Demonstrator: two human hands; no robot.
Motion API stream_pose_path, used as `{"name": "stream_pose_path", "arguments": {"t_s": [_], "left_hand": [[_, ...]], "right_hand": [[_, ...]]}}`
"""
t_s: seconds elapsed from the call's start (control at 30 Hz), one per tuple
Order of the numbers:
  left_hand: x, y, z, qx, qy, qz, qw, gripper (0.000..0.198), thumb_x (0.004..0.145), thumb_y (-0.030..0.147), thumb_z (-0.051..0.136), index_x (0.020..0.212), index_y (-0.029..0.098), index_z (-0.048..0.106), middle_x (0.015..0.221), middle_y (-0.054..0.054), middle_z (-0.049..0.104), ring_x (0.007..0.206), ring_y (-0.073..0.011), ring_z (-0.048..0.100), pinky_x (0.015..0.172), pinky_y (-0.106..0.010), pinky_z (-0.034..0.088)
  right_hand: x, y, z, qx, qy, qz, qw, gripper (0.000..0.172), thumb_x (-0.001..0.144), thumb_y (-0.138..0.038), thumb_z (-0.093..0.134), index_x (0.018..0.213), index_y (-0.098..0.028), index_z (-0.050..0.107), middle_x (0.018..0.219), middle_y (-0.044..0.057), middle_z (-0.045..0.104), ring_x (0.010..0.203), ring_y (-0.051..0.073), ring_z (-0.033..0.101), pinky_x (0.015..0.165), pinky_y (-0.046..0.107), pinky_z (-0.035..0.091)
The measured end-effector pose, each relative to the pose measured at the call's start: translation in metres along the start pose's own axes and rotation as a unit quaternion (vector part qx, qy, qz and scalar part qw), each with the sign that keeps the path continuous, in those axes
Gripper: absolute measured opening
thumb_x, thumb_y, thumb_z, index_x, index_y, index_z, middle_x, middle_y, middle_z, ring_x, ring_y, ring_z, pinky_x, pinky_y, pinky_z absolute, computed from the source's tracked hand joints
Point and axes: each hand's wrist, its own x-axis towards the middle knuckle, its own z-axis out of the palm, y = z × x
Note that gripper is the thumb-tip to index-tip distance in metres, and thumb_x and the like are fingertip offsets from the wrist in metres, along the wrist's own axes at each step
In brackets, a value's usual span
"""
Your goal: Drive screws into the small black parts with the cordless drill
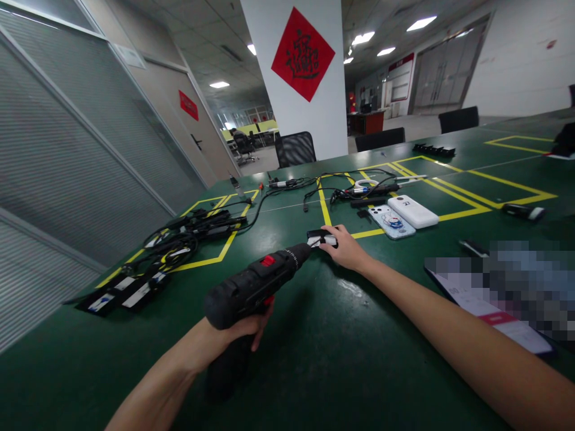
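My left hand (245,330) grips the handle of a black cordless drill (256,286) with a red switch, its nose pointing away from me. The drill tip meets a small black and white part (321,238) lying on the green table (314,359). My right hand (345,246) rests on that part and pins it to the table. Both forearms reach out over the table from the near edge.
Two phones (403,216) lie face down beyond my right hand. Black adapters and tangled cables (179,239) spread at the left, with flat black parts (123,292) nearer. A soldering tool and cables (359,190) sit farther back. Papers (494,311) lie at the right. Office chairs stand behind the table.
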Motion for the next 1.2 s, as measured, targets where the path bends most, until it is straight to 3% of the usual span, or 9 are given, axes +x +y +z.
{"name": "stream_pose_path", "arguments": {"t_s": [0.53,0.73,1.2], "left_hand": [[0.0008,-0.0013,-0.0006,-0.006,0.010,0.002,1.000,0.038,0.072,0.024,0.068,0.107,0.019,0.052,0.076,0.001,0.060,0.054,-0.0141,0.057,0.049,-0.028,0.049],[0.0013,-0.0015,-0.0006,-0.001,0.002,-0.001,1.000,0.029,0.073,0.021,0.066,0.099,0.018,0.053,0.075,0.001,0.059,0.055,-0.0135,0.056,0.049,-0.027,0.048],[0.0017,-0.0022,-0.0017,-0.007,0.003,0.009,1.000,0.039,0.074,0.022,0.067,0.110,0.019,0.052,0.077,0.000,0.060,0.054,-0.0140,0.056,0.049,-0.028,0.049]], "right_hand": [[0.0005,0.0004,0.0014,0.003,0.003,0.004,1.000,0.049,0.082,-0.031,0.063,0.129,-0.023,0.051,0.115,0.008,0.048,0.103,0.020,0.056,0.099,0.036,0.040],[-0.0002,0.0011,0.0010,0.002,0.001,0.003,1.000,0.050,0.083,-0.033,0.062,0.130,-0.022,0.050,0.116,0.009,0.048,0.105,0.020,0.056,0.100,0.036,0.040],[-0.0004,-0.0012,-0.0001,-0.003,-0.003,0.007,1.000,0.050,0.083,-0.034,0.061,0.131,-0.022,0.050,0.116,0.009,0.048,0.105,0.021,0.055,0.099,0.036,0.040]]}}
